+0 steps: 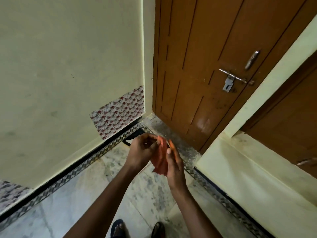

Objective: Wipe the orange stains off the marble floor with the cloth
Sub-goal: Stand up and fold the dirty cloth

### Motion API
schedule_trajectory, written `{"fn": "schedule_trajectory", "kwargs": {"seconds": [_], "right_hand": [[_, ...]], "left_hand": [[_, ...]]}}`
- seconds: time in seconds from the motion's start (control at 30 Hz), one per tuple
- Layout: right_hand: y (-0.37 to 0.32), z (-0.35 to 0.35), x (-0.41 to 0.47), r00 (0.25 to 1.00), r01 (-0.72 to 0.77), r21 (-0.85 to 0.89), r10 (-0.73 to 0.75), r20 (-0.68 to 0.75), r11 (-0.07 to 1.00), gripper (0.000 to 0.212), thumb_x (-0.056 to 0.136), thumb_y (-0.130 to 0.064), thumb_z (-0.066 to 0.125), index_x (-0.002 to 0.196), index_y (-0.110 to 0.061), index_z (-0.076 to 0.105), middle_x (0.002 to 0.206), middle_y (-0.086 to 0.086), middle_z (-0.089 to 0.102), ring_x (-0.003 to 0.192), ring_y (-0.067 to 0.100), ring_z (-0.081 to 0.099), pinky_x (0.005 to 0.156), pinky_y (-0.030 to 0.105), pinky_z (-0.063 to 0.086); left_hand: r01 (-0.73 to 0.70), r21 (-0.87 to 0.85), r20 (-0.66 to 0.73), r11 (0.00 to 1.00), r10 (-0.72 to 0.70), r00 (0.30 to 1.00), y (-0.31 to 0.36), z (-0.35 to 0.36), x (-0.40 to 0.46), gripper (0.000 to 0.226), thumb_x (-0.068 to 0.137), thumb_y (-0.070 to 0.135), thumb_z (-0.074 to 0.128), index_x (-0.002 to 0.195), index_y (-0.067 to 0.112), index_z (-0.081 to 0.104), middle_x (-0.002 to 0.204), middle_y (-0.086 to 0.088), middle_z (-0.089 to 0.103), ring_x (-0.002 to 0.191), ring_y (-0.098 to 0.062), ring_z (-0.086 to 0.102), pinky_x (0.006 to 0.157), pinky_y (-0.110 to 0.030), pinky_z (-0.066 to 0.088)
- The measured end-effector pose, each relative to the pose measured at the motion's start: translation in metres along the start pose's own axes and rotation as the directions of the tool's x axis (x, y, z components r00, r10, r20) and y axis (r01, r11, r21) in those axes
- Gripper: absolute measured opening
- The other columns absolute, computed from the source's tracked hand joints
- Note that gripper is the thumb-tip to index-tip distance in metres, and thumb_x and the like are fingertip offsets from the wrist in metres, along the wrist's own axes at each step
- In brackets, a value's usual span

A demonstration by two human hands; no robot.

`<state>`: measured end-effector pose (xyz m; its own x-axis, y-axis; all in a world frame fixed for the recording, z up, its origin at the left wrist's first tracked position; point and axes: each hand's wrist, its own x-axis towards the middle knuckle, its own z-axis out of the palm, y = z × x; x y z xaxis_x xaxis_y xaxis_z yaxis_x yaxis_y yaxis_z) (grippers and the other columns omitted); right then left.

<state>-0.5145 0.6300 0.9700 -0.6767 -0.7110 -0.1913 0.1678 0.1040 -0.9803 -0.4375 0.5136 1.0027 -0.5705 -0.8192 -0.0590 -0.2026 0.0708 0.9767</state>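
Observation:
An orange-red cloth [160,157] hangs between my two hands, held up in the air above the marble floor [85,200]. My left hand [142,152] pinches its upper edge with curled fingers. My right hand [174,165] holds its right side, thumb pressed against the fabric. The cloth is crumpled and partly hidden behind my right hand. No orange stains show on the visible floor from here.
A brown wooden door [205,66] with a metal latch [230,79] stands ahead in the corner. Cream walls close in left and right, with patterned paper [120,110] low on the left wall. A mosaic border [68,176] runs along the floor edge. My feet [137,229] are at the bottom.

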Motion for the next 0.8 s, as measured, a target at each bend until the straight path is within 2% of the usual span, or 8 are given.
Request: {"fn": "schedule_trajectory", "kwargs": {"seconds": [0.1,0.2,0.3,0.43,0.53,0.63,0.73,0.8], "right_hand": [[-0.008,-0.006,-0.006,0.990,-0.097,0.159,0.113,-0.089,0.983,0.032,0.113,-0.037,0.044,0.128,-0.026,0.071,0.126,-0.003,0.072,0.117,0.000,0.068,0.083,0.019,0.056],[-0.023,-0.014,-0.006,0.918,-0.324,0.557,0.395,-0.008,0.765,0.040,0.111,-0.043,0.044,0.117,-0.021,0.076,0.126,0.011,0.076,0.109,0.022,0.073,0.084,0.036,0.053],[-0.024,-0.026,-0.007,0.898,-0.332,0.788,0.430,0.096,0.518,0.058,0.108,-0.056,0.040,0.129,-0.014,0.073,0.132,0.023,0.071,0.112,0.035,0.072,0.097,0.045,0.054],[-0.013,-0.030,-0.018,0.914,-0.275,0.864,0.394,0.099,0.422,0.075,0.104,-0.067,0.035,0.102,-0.011,0.086,0.116,0.022,0.075,0.111,0.036,0.068,0.096,0.047,0.052],[-0.010,-0.030,-0.030,0.925,-0.269,0.865,0.365,0.109,0.424,0.080,0.100,-0.072,0.031,0.119,-0.011,0.079,0.125,0.023,0.074,0.113,0.039,0.069,0.093,0.049,0.057],[-0.014,-0.029,-0.046,0.925,-0.280,0.871,0.357,0.131,0.403,0.084,0.096,-0.076,0.036,0.123,-0.008,0.078,0.131,0.021,0.071,0.117,0.039,0.067,0.098,0.050,0.054],[-0.017,-0.034,-0.060,0.930,-0.265,0.887,0.343,0.132,0.377,0.084,0.098,-0.074,0.036,0.117,-0.004,0.079,0.113,0.020,0.077,0.077,0.031,0.078,0.057,0.037,0.063],[-0.010,-0.041,-0.066,0.927,-0.254,0.883,0.359,0.106,0.394,0.084,0.097,-0.075,0.036,0.113,-0.007,0.082,0.107,0.016,0.079,0.075,0.026,0.078,0.056,0.031,0.061]], "left_hand": [[-0.246,0.282,0.145,0.927,0.212,0.966,0.019,0.013,-0.001,0.010,0.102,0.023,0.068,0.105,0.019,0.077,0.092,0.009,0.078,0.078,-0.002,0.074,0.072,-0.025,0.060],[-0.482,0.419,0.409,0.769,0.314,0.857,0.033,0.030,-0.008,0.018,0.105,0.027,0.063,0.116,0.019,0.074,0.101,0.008,0.073,0.085,-0.004,0.072,0.077,-0.027,0.061],[-0.625,0.448,0.582,0.639,0.323,0.747,0.029,0.040,-0.020,0.027,0.105,0.028,0.061,0.130,0.022,0.070,0.120,0.001,0.073,0.102,-0.012,0.068,0.089,-0.027,0.056],[-0.529,0.404,0.373,0.746,0.393,0.840,0.016,0.034,-0.038,0.029,0.102,0.032,0.057,0.116,0.014,0.074,0.105,0.001,0.075,0.091,-0.013,0.068,0.077,-0.027,0.055],[-0.404,0.424,0.213,0.811,0.345,0.914,0.005,0.026,-0.044,0.022,0.096,0.005,0.064,0.111,0.015,0.077,0.097,0.011,0.068,0.081,-0.002,0.066,0.072,-0.019,0.055],[-0.396,0.403,0.272,0.825,0.305,0.913,0.001,0.023,-0.054,0.016,0.092,0.017,0.080,0.107,0.016,0.079,0.094,0.013,0.066,0.074,0.005,0.065,0.069,-0.013,0.053],[-0.431,0.372,0.302,0.822,0.332,0.893,-0.002,0.028,-0.067,0.025,0.084,0.031,0.089,0.101,0.017,0.079,0.097,0.011,0.066,0.073,-0.003,0.067,0.067,-0.008,0.049],[-0.463,0.348,0.328,0.815,0.357,0.875,-0.006,0.036,-0.076,0.026,0.084,0.032,0.089,0.104,0.018,0.079,0.102,0.010,0.064,0.078,-0.005,0.067,0.072,-0.015,0.054]]}}
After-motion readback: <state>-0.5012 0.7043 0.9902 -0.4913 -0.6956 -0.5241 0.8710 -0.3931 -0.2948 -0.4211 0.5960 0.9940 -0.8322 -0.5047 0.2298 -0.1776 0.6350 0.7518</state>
